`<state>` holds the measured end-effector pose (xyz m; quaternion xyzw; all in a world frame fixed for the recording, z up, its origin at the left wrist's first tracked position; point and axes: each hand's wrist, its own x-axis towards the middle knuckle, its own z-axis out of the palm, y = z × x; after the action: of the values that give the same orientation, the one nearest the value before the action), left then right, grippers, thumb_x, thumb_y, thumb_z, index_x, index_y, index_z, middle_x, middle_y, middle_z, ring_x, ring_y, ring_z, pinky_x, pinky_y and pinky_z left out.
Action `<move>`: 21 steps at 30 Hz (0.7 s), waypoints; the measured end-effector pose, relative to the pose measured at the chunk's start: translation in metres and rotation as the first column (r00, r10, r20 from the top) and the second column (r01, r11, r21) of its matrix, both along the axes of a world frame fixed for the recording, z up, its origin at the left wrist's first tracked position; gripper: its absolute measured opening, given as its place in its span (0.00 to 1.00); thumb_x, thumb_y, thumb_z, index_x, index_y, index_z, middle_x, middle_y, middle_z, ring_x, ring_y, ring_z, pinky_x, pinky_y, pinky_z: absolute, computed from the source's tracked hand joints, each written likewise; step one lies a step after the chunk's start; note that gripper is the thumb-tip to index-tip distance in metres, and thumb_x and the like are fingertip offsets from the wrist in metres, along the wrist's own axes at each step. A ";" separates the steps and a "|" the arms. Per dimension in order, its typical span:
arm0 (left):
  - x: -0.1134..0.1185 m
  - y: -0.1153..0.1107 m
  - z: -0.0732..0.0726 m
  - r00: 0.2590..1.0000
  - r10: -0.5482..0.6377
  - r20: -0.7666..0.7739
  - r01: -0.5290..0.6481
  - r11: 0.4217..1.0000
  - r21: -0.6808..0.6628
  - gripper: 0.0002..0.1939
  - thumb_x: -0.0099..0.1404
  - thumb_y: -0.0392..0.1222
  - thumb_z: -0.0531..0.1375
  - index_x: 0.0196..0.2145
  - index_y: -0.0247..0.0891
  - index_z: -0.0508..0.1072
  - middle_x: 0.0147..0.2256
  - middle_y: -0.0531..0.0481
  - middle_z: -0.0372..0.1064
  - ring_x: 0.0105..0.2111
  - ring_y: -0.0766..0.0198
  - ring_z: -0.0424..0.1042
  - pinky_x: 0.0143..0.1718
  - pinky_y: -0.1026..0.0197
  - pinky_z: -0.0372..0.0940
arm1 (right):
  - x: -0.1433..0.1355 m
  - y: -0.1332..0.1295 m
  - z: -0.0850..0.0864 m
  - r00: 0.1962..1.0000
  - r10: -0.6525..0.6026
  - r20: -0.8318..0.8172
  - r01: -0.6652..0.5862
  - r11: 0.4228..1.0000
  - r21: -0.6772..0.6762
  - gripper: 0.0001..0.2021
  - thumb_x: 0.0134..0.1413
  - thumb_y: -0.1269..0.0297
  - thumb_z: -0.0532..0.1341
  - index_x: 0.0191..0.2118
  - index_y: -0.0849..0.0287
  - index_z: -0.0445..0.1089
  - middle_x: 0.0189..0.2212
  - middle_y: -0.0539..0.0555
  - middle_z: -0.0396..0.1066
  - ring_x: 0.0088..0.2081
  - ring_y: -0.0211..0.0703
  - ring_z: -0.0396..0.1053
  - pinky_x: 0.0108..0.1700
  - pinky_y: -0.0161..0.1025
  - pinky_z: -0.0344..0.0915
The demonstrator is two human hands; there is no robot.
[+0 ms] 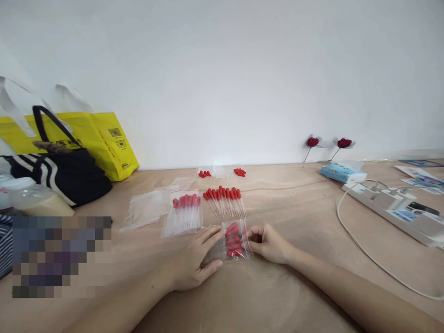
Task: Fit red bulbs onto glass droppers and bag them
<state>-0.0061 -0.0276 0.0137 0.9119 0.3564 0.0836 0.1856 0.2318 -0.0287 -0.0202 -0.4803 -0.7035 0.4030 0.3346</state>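
A clear zip bag (239, 240) with red bulbs in it lies on the table in front of me, its red-lined zip edge to the right. My left hand (197, 259) rests on the bag's left side, fingers stretched out and apart. At the zip edge, my right hand (268, 243) is closed, thumb and fingers pinching the bag. Just beyond lies a row of droppers (224, 199) with red bulbs and thin clear stems. Left of them, several similar ones show inside another zip bag (185, 217). Flat, clear zip bags (145, 210) lie further left.
Small red bulbs (204, 174) and more red bulbs (240, 172) lie near the wall. Right stand a blue tissue pack (342, 172) and a power strip (395, 212) with a looping white cable (360, 245). Bags (114, 143) and a bottle (38, 199) occupy the left.
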 end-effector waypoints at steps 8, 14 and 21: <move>-0.001 0.000 -0.004 0.999 0.041 0.033 -0.040 0.999 -0.009 0.30 0.61 0.47 0.51 0.59 0.43 0.46 0.60 0.45 0.41 0.58 0.51 0.43 0.55 0.45 0.47 | 0.001 0.002 0.005 0.993 0.051 -0.104 -0.047 0.998 0.040 0.11 0.47 0.57 0.58 0.26 0.59 0.71 0.23 0.50 0.68 0.24 0.34 0.61 0.26 0.32 0.57; 0.009 0.004 0.005 0.994 0.056 0.097 -0.063 0.996 0.063 0.25 0.62 0.46 0.50 0.56 0.42 0.53 0.58 0.45 0.47 0.57 0.53 0.47 0.55 0.48 0.49 | 0.007 0.001 0.007 0.995 -0.095 -0.013 0.096 0.993 0.071 0.13 0.44 0.53 0.60 0.26 0.60 0.70 0.26 0.51 0.66 0.27 0.36 0.61 0.29 0.33 0.58; 0.039 0.038 0.018 0.984 0.060 0.167 -0.041 0.993 -0.114 0.24 0.56 0.43 0.58 0.50 0.35 0.61 0.49 0.42 0.61 0.49 0.57 0.61 0.50 0.55 0.56 | -0.003 -0.005 0.008 1.000 -0.021 -0.006 0.022 0.983 0.183 0.06 0.48 0.64 0.58 0.24 0.59 0.65 0.33 0.52 0.61 0.36 0.39 0.62 0.39 0.37 0.59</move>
<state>0.0326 0.0106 0.0319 0.8804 0.3663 0.1463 0.2633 0.2289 -0.0334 -0.0118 -0.4544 -0.7316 0.3339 0.3832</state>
